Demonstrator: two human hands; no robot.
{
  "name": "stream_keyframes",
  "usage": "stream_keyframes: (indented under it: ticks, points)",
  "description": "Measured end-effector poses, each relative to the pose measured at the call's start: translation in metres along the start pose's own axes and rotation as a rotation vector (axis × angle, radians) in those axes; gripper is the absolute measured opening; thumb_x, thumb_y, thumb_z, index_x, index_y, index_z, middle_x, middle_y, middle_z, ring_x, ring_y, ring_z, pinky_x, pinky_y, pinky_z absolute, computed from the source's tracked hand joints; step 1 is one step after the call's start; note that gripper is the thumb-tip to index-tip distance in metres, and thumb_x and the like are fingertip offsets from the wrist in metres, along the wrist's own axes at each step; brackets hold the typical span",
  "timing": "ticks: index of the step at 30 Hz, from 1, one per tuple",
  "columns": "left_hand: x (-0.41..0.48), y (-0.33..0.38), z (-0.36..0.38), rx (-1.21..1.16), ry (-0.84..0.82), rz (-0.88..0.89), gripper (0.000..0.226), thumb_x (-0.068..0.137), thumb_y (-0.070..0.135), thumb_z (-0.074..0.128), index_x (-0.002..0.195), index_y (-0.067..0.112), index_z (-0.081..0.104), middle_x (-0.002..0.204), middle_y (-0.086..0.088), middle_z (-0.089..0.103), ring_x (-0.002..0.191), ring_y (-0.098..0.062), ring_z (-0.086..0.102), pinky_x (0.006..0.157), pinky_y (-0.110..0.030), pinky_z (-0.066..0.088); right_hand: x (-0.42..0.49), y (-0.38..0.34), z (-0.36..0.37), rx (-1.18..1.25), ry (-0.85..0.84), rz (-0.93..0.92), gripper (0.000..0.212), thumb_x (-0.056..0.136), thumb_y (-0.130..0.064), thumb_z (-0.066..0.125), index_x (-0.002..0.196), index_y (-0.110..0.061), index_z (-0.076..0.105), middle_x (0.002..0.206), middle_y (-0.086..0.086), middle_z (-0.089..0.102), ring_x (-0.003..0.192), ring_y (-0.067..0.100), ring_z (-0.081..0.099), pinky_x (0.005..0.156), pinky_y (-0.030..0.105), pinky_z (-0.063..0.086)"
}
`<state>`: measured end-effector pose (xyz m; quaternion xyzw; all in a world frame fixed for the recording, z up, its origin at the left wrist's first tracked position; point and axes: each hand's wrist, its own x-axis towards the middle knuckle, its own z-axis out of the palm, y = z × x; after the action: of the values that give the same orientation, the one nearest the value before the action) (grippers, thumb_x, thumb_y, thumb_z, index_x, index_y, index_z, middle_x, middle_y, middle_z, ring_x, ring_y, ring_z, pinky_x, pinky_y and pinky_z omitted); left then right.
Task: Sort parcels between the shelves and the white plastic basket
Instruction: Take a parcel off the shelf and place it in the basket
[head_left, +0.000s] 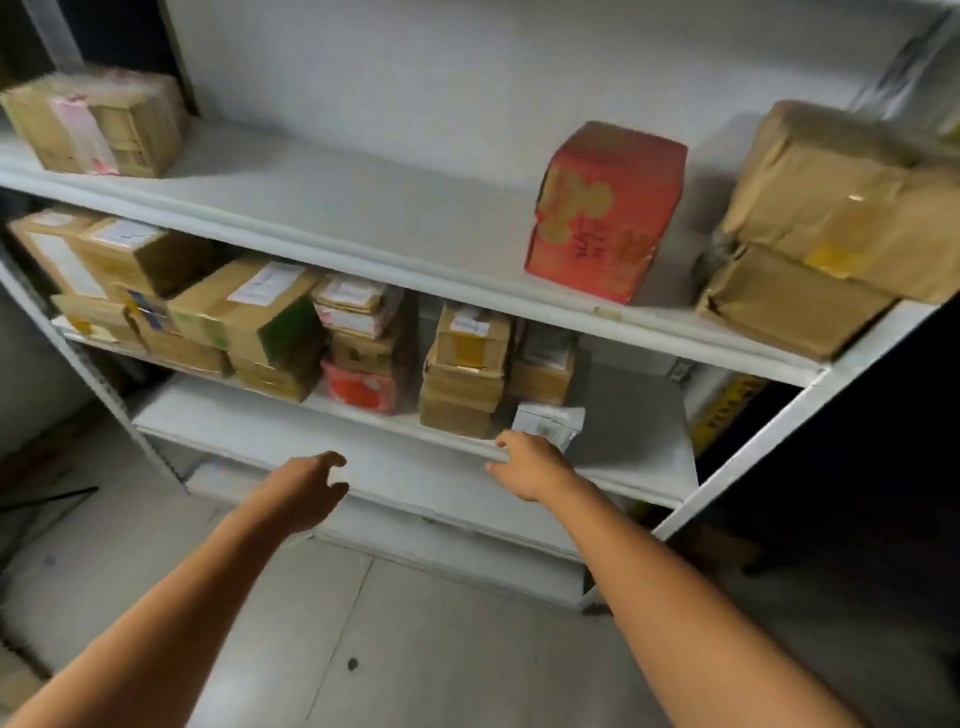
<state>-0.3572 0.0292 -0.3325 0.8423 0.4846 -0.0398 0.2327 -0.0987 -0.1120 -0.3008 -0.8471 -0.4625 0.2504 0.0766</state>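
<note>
A white metal shelf unit (363, 228) fills the view. Its middle shelf (634, 415) carries several brown cardboard parcels (462, 374) and a small white padded parcel (548, 423) near the front edge. My right hand (530, 467) reaches to that white parcel, fingers at its lower edge; whether it grips is unclear. My left hand (306, 491) hovers in front of the lower shelf, fingers apart, holding nothing. The top shelf holds a red box (602, 213) and brown paper-wrapped parcels (831, 228). The white plastic basket is out of view.
A taped brown box (98, 122) sits at the top shelf's left end. A green-patched box (254, 317) and a red packet (358, 387) lie on the middle shelf. The lower shelf (291, 426) shows bare white board. Grey floor tiles (395, 639) lie below.
</note>
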Motion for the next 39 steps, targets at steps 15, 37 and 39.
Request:
stream_keyframes:
  ticks: [15, 37, 39]
  points:
    - [0.106, 0.208, 0.11, -0.301, 0.089, 0.154, 0.044, 0.095, 0.028, 0.058, 0.137, 0.018, 0.05, 0.126, -0.01, 0.063, 0.112, -0.029, 0.059, 0.088, -0.034, 0.049, 0.089, 0.155, -0.031, 0.464, 0.378, 0.076, 0.04, 0.091, -0.034, 0.063, 0.126, -0.017, 0.061, 0.127, 0.008, 0.065, 0.113, 0.026, 0.062, 0.092, 0.031, 0.048]
    - [0.17, 0.249, 0.109, -0.801, 0.205, 0.179, 0.046, 0.101, 0.035, 0.046, 0.142, 0.017, 0.037, 0.136, -0.009, 0.056, 0.123, -0.027, 0.055, 0.102, -0.041, 0.046, 0.166, 0.15, -0.035, 0.986, 0.392, 0.08, 0.024, 0.091, -0.039, 0.061, 0.115, -0.037, 0.062, 0.105, -0.011, 0.068, 0.097, 0.016, 0.065, 0.074, 0.034, 0.057]
    - [0.163, 0.249, 0.105, -0.804, 0.123, 0.212, 0.049, 0.101, 0.034, 0.046, 0.147, 0.018, 0.036, 0.139, -0.008, 0.054, 0.126, -0.026, 0.053, 0.105, -0.043, 0.044, 0.148, 0.151, -0.03, 0.984, 0.387, 0.095, 0.027, 0.093, -0.038, 0.06, 0.121, -0.035, 0.061, 0.11, -0.007, 0.067, 0.1, 0.017, 0.065, 0.078, 0.038, 0.059]
